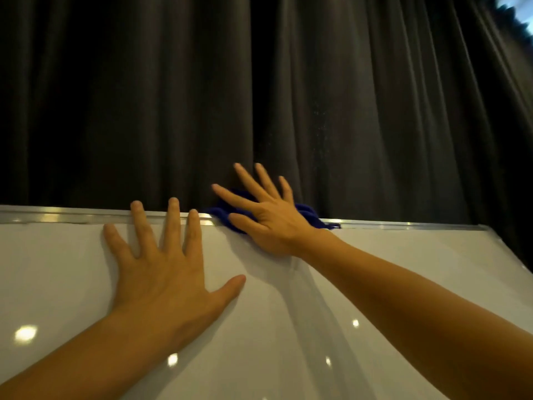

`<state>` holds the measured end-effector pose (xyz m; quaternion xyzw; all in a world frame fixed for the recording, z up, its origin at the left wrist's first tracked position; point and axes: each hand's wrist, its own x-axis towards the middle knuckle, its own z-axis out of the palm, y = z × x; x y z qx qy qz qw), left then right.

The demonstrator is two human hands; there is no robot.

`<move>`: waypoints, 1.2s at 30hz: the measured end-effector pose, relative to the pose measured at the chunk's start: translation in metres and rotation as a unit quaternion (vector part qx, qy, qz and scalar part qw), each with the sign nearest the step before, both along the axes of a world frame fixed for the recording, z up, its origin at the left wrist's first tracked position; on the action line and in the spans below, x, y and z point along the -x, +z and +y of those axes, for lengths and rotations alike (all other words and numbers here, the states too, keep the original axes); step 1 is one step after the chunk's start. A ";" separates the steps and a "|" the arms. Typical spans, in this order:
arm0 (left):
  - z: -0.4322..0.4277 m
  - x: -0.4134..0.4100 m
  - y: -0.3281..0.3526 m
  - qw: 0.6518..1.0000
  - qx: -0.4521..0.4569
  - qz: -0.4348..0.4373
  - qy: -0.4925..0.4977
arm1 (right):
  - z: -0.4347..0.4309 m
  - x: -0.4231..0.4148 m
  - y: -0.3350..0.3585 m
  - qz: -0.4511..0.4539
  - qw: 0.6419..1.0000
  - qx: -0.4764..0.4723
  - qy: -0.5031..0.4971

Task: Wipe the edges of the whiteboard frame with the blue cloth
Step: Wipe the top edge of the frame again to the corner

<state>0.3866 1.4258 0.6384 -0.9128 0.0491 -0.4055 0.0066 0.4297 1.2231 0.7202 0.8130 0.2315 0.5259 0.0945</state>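
Observation:
The whiteboard (pixel 375 284) fills the lower half of the view, its silver top frame edge (pixel 72 216) running left to right. A blue cloth (pixel 310 216) lies bunched on that top edge near the middle. My right hand (pixel 268 215) presses flat on the cloth with fingers spread; most of the cloth is hidden under the palm. My left hand (pixel 164 264) rests flat on the white surface just left of it, fingers apart, fingertips touching the frame and holding nothing.
Dark pleated curtains (pixel 375 96) hang directly behind the board. The board's right corner (pixel 487 226) lies at the far right, with the frame's right side sloping down from it. Ceiling lights glint on the glossy surface.

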 end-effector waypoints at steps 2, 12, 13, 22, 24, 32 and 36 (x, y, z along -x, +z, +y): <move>-0.025 -0.002 -0.003 1.000 0.007 -0.006 0.011 | -0.013 0.000 0.000 -0.001 0.999 0.038 0.024; -0.158 -0.003 -0.006 0.994 0.080 0.003 0.070 | -0.217 -0.011 0.009 0.039 0.999 0.006 0.008; -0.176 -0.004 -0.003 0.992 0.090 0.012 0.083 | -0.208 -0.016 0.008 0.040 0.999 0.018 0.027; -0.251 -0.016 -0.006 0.990 0.096 0.023 0.103 | -0.306 -0.033 0.006 0.042 0.997 0.034 0.055; -0.256 -0.013 -0.008 0.991 0.082 0.016 0.102 | -0.348 -0.028 0.003 0.067 0.998 -0.012 0.011; -0.302 -0.018 -0.006 0.993 0.065 0.032 0.094 | -0.261 -0.039 0.004 0.052 0.996 0.037 0.067; -0.307 -0.024 -0.015 0.994 0.059 0.014 0.091 | -0.332 -0.033 0.005 0.061 0.997 0.028 0.046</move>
